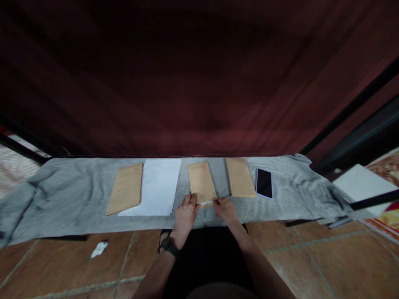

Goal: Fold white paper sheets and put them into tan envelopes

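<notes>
Head view: gripping envelope (202, 180) at lower centre of frame with left hand (185, 214) and right hand (225, 210), pinching narrowly at opposite ends of near-edge white strip (206, 203), probably bracing it flat; seeing paper (160, 187) left of centre, likely for easy reach.

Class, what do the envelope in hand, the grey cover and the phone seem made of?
Envelope: probably matt brown paper, given its dull surface and straight edges.
Grey cover: soft fabric, perhaps fleece, from its rumpled folds.
Phone: dark, smooth front, probably glass.
</notes>
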`<action>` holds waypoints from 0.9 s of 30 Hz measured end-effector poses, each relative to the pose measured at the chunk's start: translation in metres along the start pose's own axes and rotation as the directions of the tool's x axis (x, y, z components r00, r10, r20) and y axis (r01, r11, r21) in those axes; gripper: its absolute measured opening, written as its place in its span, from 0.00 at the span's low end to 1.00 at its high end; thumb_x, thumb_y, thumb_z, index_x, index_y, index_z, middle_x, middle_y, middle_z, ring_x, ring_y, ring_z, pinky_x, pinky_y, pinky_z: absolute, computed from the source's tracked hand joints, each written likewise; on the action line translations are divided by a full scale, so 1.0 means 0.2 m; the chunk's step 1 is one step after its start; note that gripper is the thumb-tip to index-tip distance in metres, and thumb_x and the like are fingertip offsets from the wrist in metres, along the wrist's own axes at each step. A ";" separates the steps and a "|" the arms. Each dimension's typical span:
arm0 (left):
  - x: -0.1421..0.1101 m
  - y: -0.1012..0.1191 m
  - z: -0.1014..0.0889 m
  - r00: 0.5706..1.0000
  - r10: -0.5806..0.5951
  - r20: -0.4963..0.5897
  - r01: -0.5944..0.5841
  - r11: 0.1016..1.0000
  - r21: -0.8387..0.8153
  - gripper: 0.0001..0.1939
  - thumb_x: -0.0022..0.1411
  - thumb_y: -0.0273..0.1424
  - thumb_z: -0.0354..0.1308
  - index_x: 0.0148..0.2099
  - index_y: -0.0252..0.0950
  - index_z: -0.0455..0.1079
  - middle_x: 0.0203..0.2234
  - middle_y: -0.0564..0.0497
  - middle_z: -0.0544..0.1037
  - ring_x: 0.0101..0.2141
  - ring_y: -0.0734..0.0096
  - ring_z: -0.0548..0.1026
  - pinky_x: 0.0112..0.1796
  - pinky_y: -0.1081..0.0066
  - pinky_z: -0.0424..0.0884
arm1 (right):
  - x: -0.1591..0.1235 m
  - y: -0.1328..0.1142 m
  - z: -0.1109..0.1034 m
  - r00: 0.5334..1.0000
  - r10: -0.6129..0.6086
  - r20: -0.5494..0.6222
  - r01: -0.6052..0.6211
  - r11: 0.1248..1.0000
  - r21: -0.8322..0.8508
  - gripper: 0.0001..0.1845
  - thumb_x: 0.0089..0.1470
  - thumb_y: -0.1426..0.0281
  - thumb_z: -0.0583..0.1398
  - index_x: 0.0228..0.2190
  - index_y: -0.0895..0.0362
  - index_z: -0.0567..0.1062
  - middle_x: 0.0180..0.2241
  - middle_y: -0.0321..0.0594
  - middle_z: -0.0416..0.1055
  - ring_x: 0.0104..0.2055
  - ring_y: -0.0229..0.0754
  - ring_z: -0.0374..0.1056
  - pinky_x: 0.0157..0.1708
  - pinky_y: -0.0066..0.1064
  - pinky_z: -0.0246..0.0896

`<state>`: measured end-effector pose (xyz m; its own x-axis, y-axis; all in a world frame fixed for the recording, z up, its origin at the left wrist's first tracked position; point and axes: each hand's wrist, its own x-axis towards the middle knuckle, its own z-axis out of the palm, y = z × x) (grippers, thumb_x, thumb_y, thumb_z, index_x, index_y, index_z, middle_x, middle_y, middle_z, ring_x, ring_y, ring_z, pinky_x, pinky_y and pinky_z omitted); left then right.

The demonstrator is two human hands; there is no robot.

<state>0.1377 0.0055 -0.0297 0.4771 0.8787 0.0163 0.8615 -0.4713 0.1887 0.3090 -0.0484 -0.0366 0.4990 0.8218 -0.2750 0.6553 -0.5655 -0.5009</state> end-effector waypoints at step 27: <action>0.10 -0.01 0.04 0.952 0.172 -0.255 -0.174 0.985 0.016 0.17 0.73 0.33 0.45 0.58 0.36 0.68 0.51 0.43 0.76 0.49 0.56 0.74 0.50 0.56 0.72 | 0.01 0.13 0.11 0.713 -0.672 -0.201 0.611 0.735 -0.292 0.23 0.67 0.69 0.52 0.61 0.53 0.68 0.64 0.42 0.65 0.64 0.45 0.62 0.66 0.44 0.53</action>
<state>0.1464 0.0232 -0.0372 0.5584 0.7742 0.2980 0.7681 -0.6182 0.1668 0.3143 -0.0597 -0.0681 0.0291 0.9517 0.3057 0.9528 0.0661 -0.2965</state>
